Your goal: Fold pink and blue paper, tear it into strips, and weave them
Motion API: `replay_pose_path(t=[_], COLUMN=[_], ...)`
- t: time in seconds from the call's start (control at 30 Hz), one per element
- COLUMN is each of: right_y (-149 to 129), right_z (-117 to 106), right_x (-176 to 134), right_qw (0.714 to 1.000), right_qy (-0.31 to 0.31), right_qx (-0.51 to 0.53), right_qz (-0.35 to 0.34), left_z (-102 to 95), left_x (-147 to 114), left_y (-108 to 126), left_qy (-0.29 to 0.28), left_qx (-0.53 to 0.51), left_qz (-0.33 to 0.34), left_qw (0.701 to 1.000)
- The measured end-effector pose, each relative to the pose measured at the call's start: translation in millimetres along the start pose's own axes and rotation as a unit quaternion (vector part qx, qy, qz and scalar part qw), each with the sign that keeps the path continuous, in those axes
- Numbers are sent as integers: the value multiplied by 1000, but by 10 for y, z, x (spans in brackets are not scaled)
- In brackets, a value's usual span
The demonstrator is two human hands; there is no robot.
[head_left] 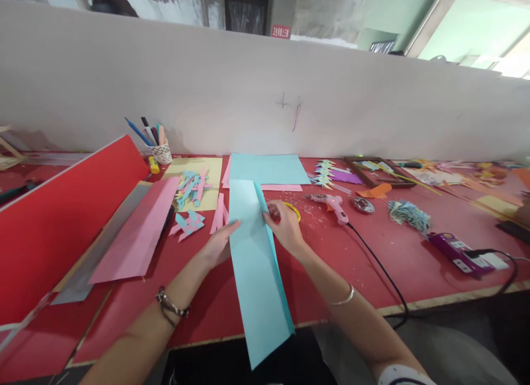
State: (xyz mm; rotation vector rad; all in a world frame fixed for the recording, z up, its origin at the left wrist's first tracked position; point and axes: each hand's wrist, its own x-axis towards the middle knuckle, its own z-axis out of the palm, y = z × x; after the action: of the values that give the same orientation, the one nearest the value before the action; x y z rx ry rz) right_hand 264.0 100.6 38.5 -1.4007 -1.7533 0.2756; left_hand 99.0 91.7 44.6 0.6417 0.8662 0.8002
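Observation:
A long light-blue sheet of paper [254,269] is held up in front of me, its lower end reaching past the table's front edge. A narrow strip along its right side is folded over. My left hand [217,244] grips the left edge, thumb on the front face and fingers behind. My right hand [285,225] pinches the folded right edge near the upper part. Behind my right fingers, a yellow ring-shaped thing [293,211] shows in part, perhaps scissors handles. Another light-blue sheet [269,168] lies flat beyond, over pink paper.
Left are a red board [74,219], pink paper [138,236], cut paper strips [192,189] and a pen cup [161,152]. Right lie a pink glue gun [333,205] with a cord, a tape roll [364,204], a paper-strip bundle [409,215] and a purple power strip [457,252].

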Motion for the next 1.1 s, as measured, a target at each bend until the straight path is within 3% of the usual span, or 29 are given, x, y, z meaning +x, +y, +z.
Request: replay_pose_path(t=[0.2, 0.37, 0.47, 0.57, 0.73, 0.9, 1.1], right_y=[-67, -82, -53, -13, 2, -41, -66], right_z=[-28, -24, -3, 39, 86, 33, -8], right_x=[-39, -41, -39, -38, -44, -62, -60], right_qw=[986, 979, 988, 999, 994, 999, 985], right_qy=[15, 7, 14, 24, 43, 31, 31], right_qx=[-144, -185, -142, -29, 93, -29, -151], right_qz=[-81, -82, -53, -9, 49, -17, -72], left_z=[-22, 3, 8, 3, 9, 40, 40], left_x=[34, 25, 17, 15, 6, -6, -8], left_y=[-14, -2, 0, -5, 3, 26, 18], left_qy=[-1, -3, 0, 2, 11, 34, 36], left_qx=[-26, -35, -40, -46, -53, -56, -58], left_qz=[-2, -5, -5, -6, -12, -22, -22], left_qw=[1000, 999, 999, 999, 998, 998, 997])
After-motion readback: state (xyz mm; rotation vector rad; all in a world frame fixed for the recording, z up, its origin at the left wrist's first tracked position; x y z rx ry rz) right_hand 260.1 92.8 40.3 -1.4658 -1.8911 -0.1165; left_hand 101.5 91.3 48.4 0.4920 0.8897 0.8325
